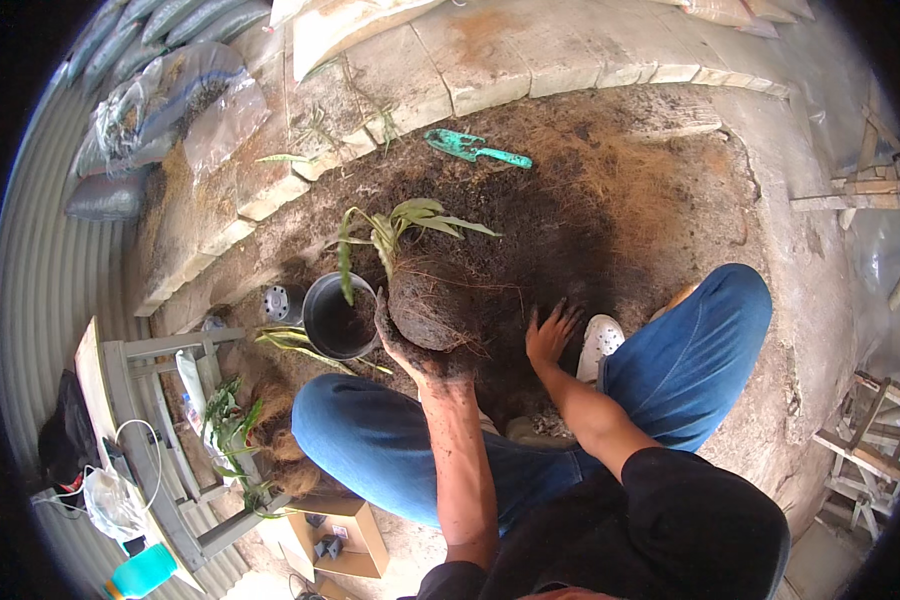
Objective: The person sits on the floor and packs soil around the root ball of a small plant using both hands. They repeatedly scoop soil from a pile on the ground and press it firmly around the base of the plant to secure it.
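Note:
My left hand (412,352), smeared with dark soil, cups a plant's root ball (431,307) from below and along its left side. Fine roots trail from the ball, and the plant's long green leaves (420,214) lean away from me at its far end. My right hand (553,334) holds nothing; its dirty fingers are spread over the dark potting soil (547,247). Just left of my left hand stands a black plastic pot (337,319) with some soil inside. One drooping leaf hangs over the pot's rim.
A teal hand trowel (476,146) lies beyond the plant. Left of the pot are a small pot with holes (277,302) and loose leaves (300,341). A grey wooden stool (157,390) lies tipped at left, near a cardboard box (367,540). Concrete blocks (412,112) form a raised edge.

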`<state>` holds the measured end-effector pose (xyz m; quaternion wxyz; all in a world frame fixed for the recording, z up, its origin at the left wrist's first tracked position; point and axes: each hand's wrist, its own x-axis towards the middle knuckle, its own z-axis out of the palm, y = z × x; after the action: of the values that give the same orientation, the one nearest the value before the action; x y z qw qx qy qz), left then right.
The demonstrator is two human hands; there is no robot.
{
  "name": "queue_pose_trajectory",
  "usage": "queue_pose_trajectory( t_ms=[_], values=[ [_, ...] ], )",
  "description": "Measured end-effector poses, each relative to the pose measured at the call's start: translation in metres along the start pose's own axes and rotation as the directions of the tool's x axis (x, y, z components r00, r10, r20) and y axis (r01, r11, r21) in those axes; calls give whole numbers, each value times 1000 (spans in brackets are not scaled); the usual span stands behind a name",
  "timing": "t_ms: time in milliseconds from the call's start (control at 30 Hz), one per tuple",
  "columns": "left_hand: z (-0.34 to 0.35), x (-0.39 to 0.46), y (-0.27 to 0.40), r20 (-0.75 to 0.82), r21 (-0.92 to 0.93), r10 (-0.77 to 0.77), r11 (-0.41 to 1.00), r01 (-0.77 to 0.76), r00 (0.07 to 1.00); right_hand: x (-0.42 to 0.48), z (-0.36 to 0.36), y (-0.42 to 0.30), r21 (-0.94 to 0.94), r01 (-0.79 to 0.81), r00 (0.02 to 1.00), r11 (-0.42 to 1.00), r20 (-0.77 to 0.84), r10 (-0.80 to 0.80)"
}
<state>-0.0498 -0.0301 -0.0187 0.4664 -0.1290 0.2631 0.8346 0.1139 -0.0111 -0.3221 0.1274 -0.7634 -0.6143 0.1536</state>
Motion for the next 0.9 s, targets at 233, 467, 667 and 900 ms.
queue_pose_trajectory(
  t_ms=[233,467,667,900],
  values=[
    [-5,-1,8,-45,3,27,1000,-26,999,71,12,-51,118,257,946,959,170,-274],
    [-1,0,4,-72,6,40,999,-39,997,69,7,-55,109,745,605,658,304,-736],
    [-2,2,2,-67,-6,21,1000,-22,998,44,-3,-18,379,847,229,373,372,-900],
    [-6,-6,8,-43,-3,2,1000,-2,999,55,-7,-76,85,389,888,917,232,-398]
  ],
)
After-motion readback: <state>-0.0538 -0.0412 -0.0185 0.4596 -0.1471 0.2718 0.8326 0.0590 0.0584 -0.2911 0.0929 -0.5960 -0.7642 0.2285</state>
